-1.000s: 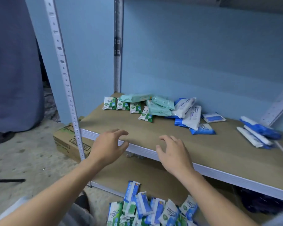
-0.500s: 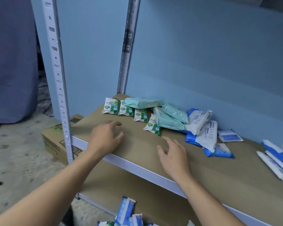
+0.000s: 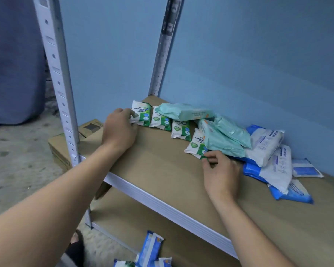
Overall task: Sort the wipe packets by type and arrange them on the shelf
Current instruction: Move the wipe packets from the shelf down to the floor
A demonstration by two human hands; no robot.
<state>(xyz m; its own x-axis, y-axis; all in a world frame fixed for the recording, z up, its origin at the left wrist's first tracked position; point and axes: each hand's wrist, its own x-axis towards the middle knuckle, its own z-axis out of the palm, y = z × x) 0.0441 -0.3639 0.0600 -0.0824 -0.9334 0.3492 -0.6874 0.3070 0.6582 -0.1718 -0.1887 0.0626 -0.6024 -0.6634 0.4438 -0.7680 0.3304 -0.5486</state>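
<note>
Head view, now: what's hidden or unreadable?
All head view.
Front green packet: right side under a mint pack, near corner behind right hand.
Leftmost green packet: left edge behind left hand.
Blue packets below the shelf: cut by bottom edge.
White-and-blue packs: print too small.

The wipe packets are showing glossy, slightly crinkled plastic film. The shelf board is looking matt and smooth like brown fibreboard, while the uprights are showing pale painted metal.
</note>
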